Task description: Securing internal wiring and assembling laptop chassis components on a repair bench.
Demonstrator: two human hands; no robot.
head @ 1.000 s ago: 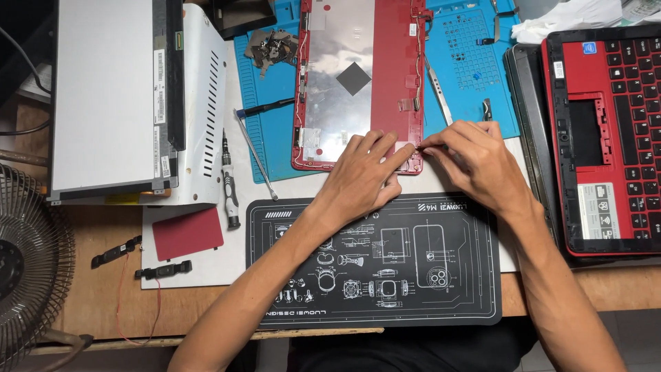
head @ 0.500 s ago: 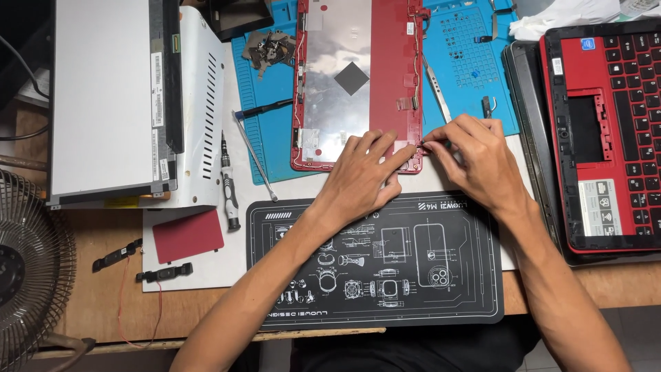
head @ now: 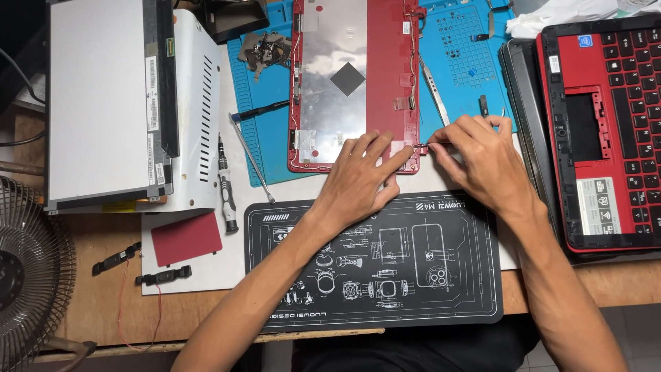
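Red lid (head: 385, 76) lies under the flat, spread left hand (head: 361, 180), while the right hand (head: 482, 162) pinches a small part at its corner.

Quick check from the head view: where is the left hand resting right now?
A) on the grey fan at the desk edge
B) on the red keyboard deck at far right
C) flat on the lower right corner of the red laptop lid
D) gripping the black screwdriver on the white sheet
C: the left hand lies spread on the lower right corner of the red laptop lid, while the right hand pinches at that corner's edge.
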